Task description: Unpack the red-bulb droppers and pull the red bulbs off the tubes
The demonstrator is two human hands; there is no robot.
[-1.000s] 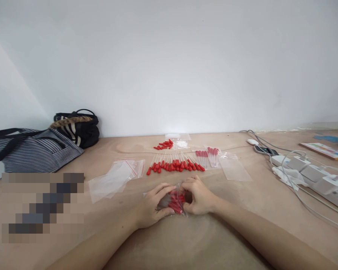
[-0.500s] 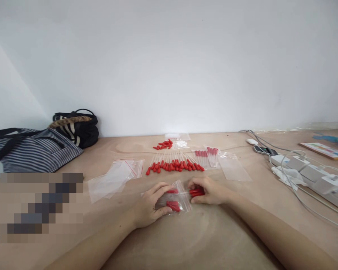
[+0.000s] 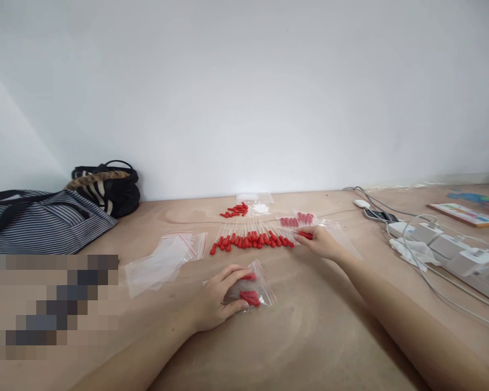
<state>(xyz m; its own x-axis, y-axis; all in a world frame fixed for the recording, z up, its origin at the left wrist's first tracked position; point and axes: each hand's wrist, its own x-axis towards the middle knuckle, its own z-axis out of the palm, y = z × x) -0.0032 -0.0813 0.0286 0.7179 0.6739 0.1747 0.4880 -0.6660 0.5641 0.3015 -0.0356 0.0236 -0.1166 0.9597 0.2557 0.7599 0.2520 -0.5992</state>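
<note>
My left hand (image 3: 218, 296) rests on the wooden table (image 3: 301, 336), fingers curled on a small clear zip bag (image 3: 257, 290) that holds red rubber bulbs. My right hand (image 3: 320, 242) is stretched out to the right end of a row of glass droppers with red bulbs (image 3: 250, 239), its fingers pinched on red-bulbed droppers. A small bundle of more droppers (image 3: 296, 220) lies just behind that hand. Loose red bulbs (image 3: 234, 209) sit further back near the wall.
A pile of empty clear zip bags (image 3: 165, 260) lies left of the row, another clear bag (image 3: 342, 239) right of it. A striped bag (image 3: 44, 222) and a black bag (image 3: 108, 187) stand at the left. Power strips (image 3: 452, 250) with cables, a phone (image 3: 377, 216) and a book (image 3: 466, 213) lie at the right.
My right hand drew red-bulbed droppers out of the zip bag and carried them away to the right end of the row. My left hand stayed on the bag.
</note>
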